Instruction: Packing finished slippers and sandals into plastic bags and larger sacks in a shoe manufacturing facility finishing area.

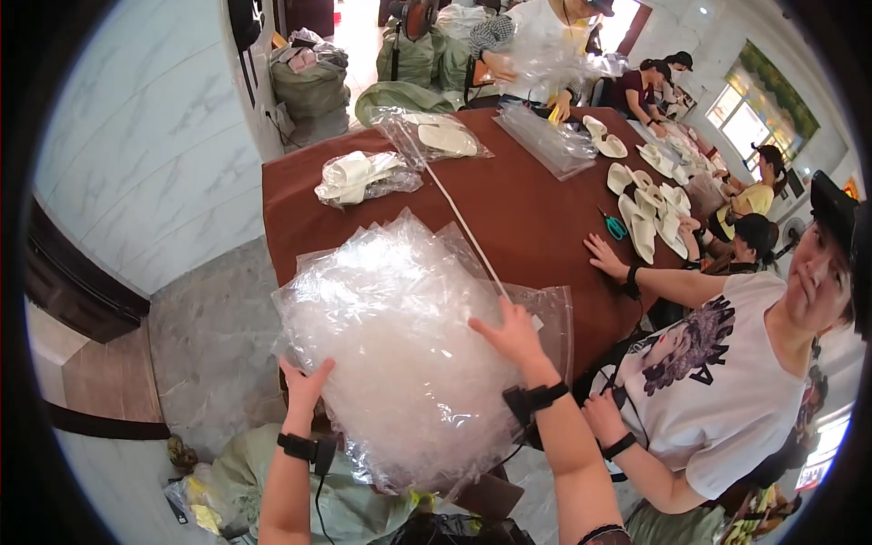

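A big heap of clear plastic bags [400, 354] lies at the near end of the brown-covered table, its front edge hanging toward me. My left hand [304, 381] is at the heap's left side, thumb and fingers apart against the bags. Over the right side rests my right hand [513, 336], its thumb spread from the fingers. A thin white strip [463, 222] runs from the far bags down to my right fingertips; whether they touch it I cannot tell. Both wrists wear black bands.
White slippers in clear bags [363, 174] and loose slippers [643, 213] lie on the brown tablecloth [536, 236]. Teal-handled scissors [613, 224] are by a co-worker's hand [607, 257] at right. Another person stands at the far end with plastic. Green sacks [309, 86] stand on the floor.
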`<state>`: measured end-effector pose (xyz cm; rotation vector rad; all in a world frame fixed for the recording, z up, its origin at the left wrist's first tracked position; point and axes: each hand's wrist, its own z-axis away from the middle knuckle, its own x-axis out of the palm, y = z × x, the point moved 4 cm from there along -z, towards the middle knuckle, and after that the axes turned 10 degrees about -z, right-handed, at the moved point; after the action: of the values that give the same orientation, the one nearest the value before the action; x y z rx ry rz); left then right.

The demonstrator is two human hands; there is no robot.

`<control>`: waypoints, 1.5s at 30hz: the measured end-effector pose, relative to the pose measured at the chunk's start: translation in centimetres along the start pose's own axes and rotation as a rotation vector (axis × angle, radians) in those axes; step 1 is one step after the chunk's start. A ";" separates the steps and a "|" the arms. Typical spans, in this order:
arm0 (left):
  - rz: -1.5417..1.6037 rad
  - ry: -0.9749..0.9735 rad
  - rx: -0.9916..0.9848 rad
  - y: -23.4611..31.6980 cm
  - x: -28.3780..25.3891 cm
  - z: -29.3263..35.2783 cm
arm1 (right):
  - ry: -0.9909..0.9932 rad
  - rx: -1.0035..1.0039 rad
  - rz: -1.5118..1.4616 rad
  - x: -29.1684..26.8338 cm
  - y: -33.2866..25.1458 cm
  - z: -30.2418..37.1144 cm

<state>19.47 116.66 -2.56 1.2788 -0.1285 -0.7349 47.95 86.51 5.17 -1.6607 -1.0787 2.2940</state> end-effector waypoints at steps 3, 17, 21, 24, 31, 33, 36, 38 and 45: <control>-0.124 0.080 -0.111 -0.1 0.6 2.7 | 0.271 -0.045 0.206 -1.4 2.3 -0.4; 0.069 -0.062 0.136 -5.0 -1.7 7.0 | 0.173 -0.224 -0.189 -0.8 1.3 -5.2; 0.038 -0.085 0.101 -4.4 0.0 6.5 | 0.391 -0.348 0.451 0.3 7.4 -7.8; 0.092 -0.053 0.092 -5.7 -1.1 6.7 | 0.110 -0.197 0.478 0.6 5.5 -6.7; -0.067 0.011 0.068 -4.3 -0.7 6.6 | 0.855 -0.323 0.196 -12.4 -1.8 -4.2; -0.142 0.042 0.082 -3.1 -0.2 5.8 | 0.731 -0.454 -0.383 -17.6 -2.8 -4.8; -0.266 0.094 0.056 -4.7 -0.2 5.2 | 0.154 -0.375 -1.116 -18.4 -11.4 -0.5; -0.195 0.065 0.064 -4.7 -0.1 5.4 | -0.068 -0.383 -1.347 -17.1 -14.2 1.2; -0.294 0.048 0.006 -7.4 -0.6 5.3 | -0.647 -0.197 -1.471 -5.3 -21.5 7.3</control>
<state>13.32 111.90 -7.35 1.3349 0.0992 -0.9541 37.14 96.42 23.33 0.1786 -1.7523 1.5594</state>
